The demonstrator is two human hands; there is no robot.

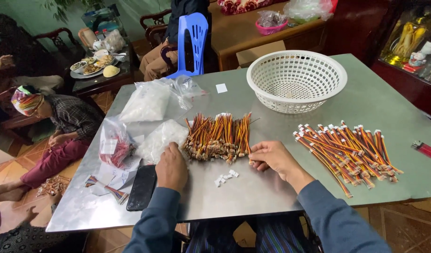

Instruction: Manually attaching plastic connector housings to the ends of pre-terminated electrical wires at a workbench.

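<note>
A row of short orange, red and black wire bundles (219,135) lies on the grey metal table (365,98) in front of me. My left hand (171,167) rests knuckles up at the row's left end, beside a clear bag of white parts (160,138). My right hand (270,157) sits at the row's right end, fingers curled against the wire tips; whether it pinches a wire is hidden. A few small white connectors (225,177) lie between my hands. A second pile of finished wires with white ends (350,151) spreads to the right.
A white perforated plastic basket (296,80) stands at the back. More clear bags (148,101), a red-filled bag (115,146), a black phone (142,186) and a red lighter (427,151) lie on the table. A person sits on the floor at left; a blue chair (192,37) stands behind.
</note>
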